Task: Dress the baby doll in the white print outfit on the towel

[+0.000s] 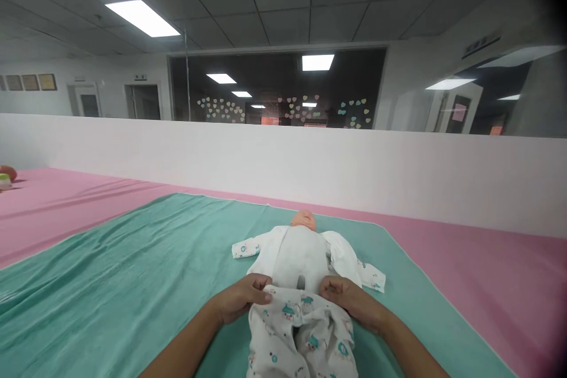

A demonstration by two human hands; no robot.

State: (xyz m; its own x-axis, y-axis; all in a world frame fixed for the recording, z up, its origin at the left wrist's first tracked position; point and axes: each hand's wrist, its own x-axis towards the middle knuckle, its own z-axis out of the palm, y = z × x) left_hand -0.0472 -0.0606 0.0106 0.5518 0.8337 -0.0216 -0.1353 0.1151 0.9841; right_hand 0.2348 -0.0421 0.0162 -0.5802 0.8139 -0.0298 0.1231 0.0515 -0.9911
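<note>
A baby doll (300,257) lies on its back on a green towel (133,271), its head (303,220) pointing away from me. A white printed romper top lies spread under it, sleeves (245,247) out to both sides. Printed white trousers (301,331) cover its legs up to the waist. My left hand (241,297) pinches the waistband at the doll's left hip as I see it. My right hand (349,298) grips the waistband on the other side. Both hands have curled fingers closed on the cloth.
The towel lies on a pink padded surface (487,271) bounded by a low white wall (310,159) at the back. A small round object (6,176) sits at the far left edge. Behind the wall are a dark window with heart stickers (287,107) and doors.
</note>
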